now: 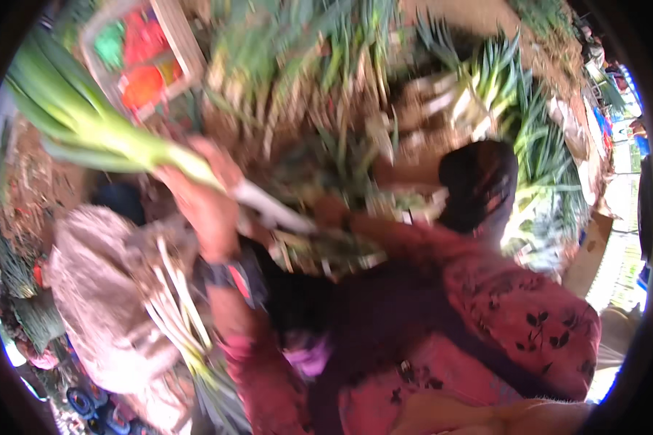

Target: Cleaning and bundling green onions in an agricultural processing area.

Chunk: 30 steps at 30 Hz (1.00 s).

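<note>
My left hand (199, 192) is wrapped round the pale shank of a large leek (120, 141). Its green leaves fan out to the upper left, and its white end (276, 210) points down to the right, towards my right hand. Close to that white end is my right hand (331, 210), smeared by motion. I cannot make out its fingers, what they hold, or whether they touch the leek. A dark band (228, 279) circles my left wrist. Trimmings and leaves lie blurred beneath both hands.
Many leeks (297, 80) lie in rows on the ground ahead, with another pile (479, 94) at the right. A wooden crate (178, 36) holding red, green and orange things stands at the far left. Several thin leeks (178, 312) rest beside a pale sack (98, 290) at my left.
</note>
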Each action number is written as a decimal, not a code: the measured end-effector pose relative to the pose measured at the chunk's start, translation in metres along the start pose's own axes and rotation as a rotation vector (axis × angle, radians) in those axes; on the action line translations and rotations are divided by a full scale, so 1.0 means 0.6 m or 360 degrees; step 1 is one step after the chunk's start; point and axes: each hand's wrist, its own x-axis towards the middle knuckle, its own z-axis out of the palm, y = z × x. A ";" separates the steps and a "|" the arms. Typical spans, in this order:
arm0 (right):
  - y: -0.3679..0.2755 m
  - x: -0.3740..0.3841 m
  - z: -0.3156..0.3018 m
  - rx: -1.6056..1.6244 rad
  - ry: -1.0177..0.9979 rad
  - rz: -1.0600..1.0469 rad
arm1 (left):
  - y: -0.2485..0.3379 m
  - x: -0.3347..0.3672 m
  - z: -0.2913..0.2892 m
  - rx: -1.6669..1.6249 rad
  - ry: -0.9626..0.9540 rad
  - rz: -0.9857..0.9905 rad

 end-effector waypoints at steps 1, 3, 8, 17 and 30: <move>0.012 -0.039 0.033 -0.0082 -0.0139 0.0103 | -0.007 -0.007 -0.027 -0.0037 -0.0054 0.0069; 0.158 -0.167 0.146 0.0233 0.0311 0.0219 | 0.007 0.023 -0.028 -0.0364 -0.0144 -0.0014; 0.149 -0.152 -0.008 0.0118 -0.0776 0.0174 | 0.054 0.022 -0.054 -0.0087 0.0359 0.0233; -0.129 -0.159 -0.400 0.1271 0.0877 -0.0826 | 0.025 0.019 -0.052 -0.0126 0.0501 0.0283; -0.177 -0.187 -0.406 0.0714 0.1481 -0.1104 | 0.017 0.007 -0.069 -0.0310 0.0476 0.0186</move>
